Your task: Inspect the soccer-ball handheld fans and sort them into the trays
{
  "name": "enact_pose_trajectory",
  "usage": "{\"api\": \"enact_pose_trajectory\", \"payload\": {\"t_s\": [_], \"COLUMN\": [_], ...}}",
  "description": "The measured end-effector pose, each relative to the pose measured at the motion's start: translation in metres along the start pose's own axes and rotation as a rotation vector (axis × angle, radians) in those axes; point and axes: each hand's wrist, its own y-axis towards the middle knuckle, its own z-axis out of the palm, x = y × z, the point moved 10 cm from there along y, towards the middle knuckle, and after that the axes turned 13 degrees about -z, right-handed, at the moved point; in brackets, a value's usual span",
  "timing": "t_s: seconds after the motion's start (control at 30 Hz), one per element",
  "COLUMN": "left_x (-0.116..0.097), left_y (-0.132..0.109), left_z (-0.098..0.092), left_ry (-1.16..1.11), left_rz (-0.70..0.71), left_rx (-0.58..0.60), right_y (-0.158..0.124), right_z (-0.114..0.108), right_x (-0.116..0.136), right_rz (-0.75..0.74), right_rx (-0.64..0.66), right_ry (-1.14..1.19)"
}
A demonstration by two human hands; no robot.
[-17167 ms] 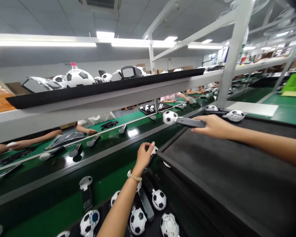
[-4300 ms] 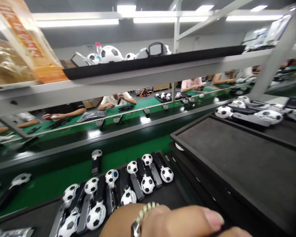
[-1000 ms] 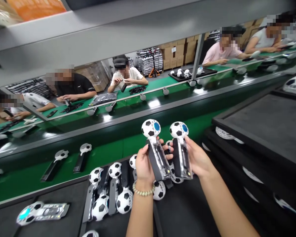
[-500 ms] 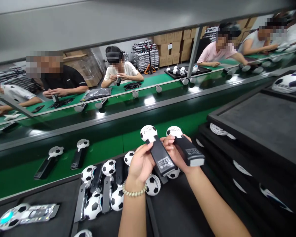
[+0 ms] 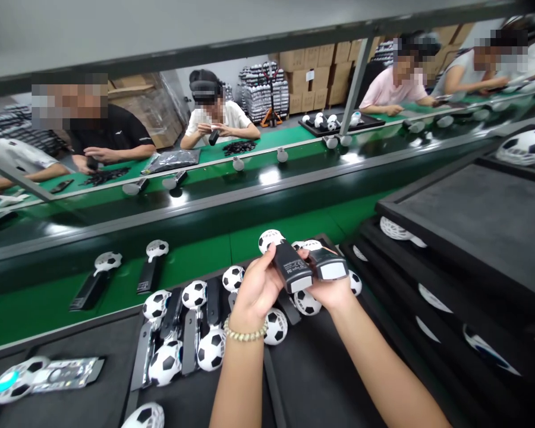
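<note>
My left hand grips a hand-held fan with a soccer-ball head and a black handle. My right hand grips a second such fan beside it. Both handles point back at me, their butt ends showing, and the ball heads point away. I hold them above a black tray where several more soccer-ball fans lie in a row. A bead bracelet sits on my left wrist.
Two fans lie on the green conveyor belt ahead. One fan with a clear handle lies at the lower left. Stacked black trays rise on the right. Other people work across the belt under a grey shelf.
Both fans have been turned over and tipped forward, so their heads point away and the handle ends face me. My hands have lowered slightly toward the tray.
</note>
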Motion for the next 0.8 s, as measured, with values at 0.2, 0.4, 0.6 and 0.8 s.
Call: {"api": "enact_pose_trajectory", "payload": {"t_s": [0.2,0.4,0.6,0.8], "left_x": [-0.001,-0.009,-0.009,-0.008], "left_y": [0.002,-0.009,-0.039,-0.046], "left_z": [-0.002,0.004,0.032,0.04], "left_ry": [0.016,0.076,0.259,0.269], "left_rz": [0.005,0.065,0.102,0.163], "left_rx": [-0.015,0.038,0.28,0.329], "right_y": [0.003,0.0,-0.019,-0.032], "right_z": [0.0,0.019,0.046,0.061], "right_x": [-0.002,-0.004,-0.003,0.005], "right_rz": [0.024,0.097,0.13,0.081], "right_rx": [0.053,0.203,0.426,0.542], "right_ry": [0.007,0.02,0.033,0.001]}}
